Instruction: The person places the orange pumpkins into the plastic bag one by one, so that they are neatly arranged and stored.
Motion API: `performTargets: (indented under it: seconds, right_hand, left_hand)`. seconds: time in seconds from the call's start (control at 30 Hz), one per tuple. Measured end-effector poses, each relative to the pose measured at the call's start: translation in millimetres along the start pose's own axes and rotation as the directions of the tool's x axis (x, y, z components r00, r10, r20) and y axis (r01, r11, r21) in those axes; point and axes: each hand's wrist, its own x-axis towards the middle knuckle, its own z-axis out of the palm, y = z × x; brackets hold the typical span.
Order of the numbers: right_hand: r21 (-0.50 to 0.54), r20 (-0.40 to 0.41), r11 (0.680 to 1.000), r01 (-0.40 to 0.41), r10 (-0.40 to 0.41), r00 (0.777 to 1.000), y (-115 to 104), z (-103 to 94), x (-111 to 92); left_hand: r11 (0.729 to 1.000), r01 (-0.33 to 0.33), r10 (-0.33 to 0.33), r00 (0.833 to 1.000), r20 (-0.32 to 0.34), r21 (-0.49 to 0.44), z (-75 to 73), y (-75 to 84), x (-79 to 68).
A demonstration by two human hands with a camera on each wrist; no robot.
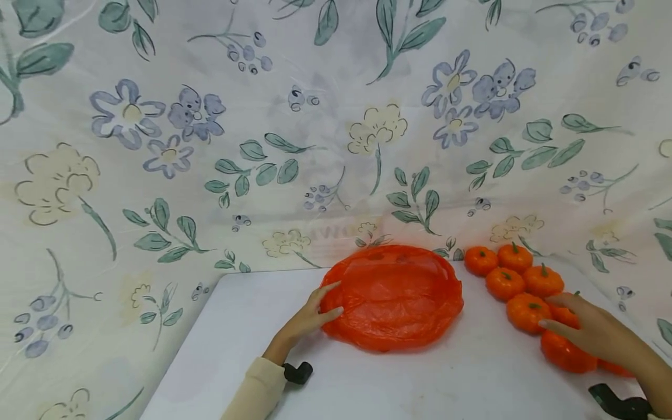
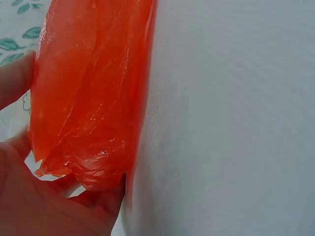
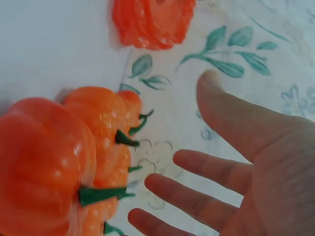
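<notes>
A round, shiny red plastic bag (image 1: 391, 297) lies in the middle of the white table, its surface wrinkled. At its left edge my left hand (image 1: 307, 318) holds it; in the left wrist view the hand's fingers (image 2: 106, 201) bend round the crumpled end of the bag (image 2: 91, 93). My right hand (image 1: 598, 326) is above the small orange toy pumpkins (image 1: 527, 312) at the right and holds nothing. In the right wrist view its fingers are spread and relaxed, apart from the pumpkins (image 3: 44, 162) with green stems. The right hand partly hides several pumpkins in the head view.
Floral-patterned cloth (image 1: 336, 128) covers the wall behind the table and its sides. The white table (image 1: 231, 326) has its left edge in view. A black strap-like piece (image 1: 297, 373) sits on the left wrist, another (image 1: 619, 402) on the right wrist.
</notes>
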Motion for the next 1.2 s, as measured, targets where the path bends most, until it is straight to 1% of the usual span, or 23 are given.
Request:
performTargets:
  seconds: [0.13, 0.33, 0.5, 0.57, 0.63, 0.7, 0.8, 0.87, 1.0, 1.2]
  right_hand:
    - [-0.009, 0.010, 1.000, 0.003, -0.003, 1.000, 8, 0.0, -5]
    - [-0.048, -0.008, 0.999, 0.004, -0.004, 1.000, 20, 5.6, -14]
    - [-0.028, -0.004, 0.999, -0.029, 0.029, 1.000, 24, 12.1, -15]
    - [-0.020, -0.014, 1.000, -0.023, 0.023, 1.000, 27, 16.3, -17]
    - [-0.014, -0.029, 1.000, 0.001, -0.002, 1.000, 30, 21.8, -19]
    - [-0.027, -0.026, 1.000, -0.005, 0.004, 1.000, 33, 26.8, -22]
    - [-0.058, 0.007, 0.997, -0.048, 0.049, 0.999, 37, 33.4, -22]
    - [-0.080, 0.034, 0.992, -0.096, 0.099, 0.995, 37, 36.0, -20]
    - [-0.092, 0.036, 0.990, -0.110, 0.113, 0.993, 34, 38.3, -19]
    - [-0.103, 0.006, 0.988, -0.116, 0.117, 0.993, 27, 36.7, -18]
  left_hand:
    - [0.999, 0.023, -0.024, 0.999, -0.029, -0.027, -0.1, -0.8, -2.8]
    - [0.998, 0.038, -0.040, 0.998, -0.058, -0.049, -1.1, -4.0, -6.7]
    - [0.996, 0.016, -0.024, 0.996, -0.085, -0.083, -1.8, -5.6, -8.8]
    - [0.995, 0.007, -0.016, 0.996, -0.090, -0.098, -1.3, -7.1, -9.1]
    - [0.993, 0.001, -0.011, 0.996, -0.088, -0.114, 0.2, -9.9, -9.1]
    - [0.991, -0.008, -0.003, 0.997, -0.081, -0.133, 2.4, -13.1, -9.3]
    - [0.984, -0.032, 0.018, 0.997, -0.078, -0.176, 5.3, -17.4, -7.9]
    - [0.977, -0.041, 0.024, 0.996, -0.084, -0.210, 6.0, -18.5, -6.8]
    - [0.962, -0.045, 0.020, 0.995, -0.096, -0.270, 6.1, -17.5, -5.6]
    - [0.958, -0.048, 0.022, 0.995, -0.095, -0.282, 5.8, -15.4, -7.0]
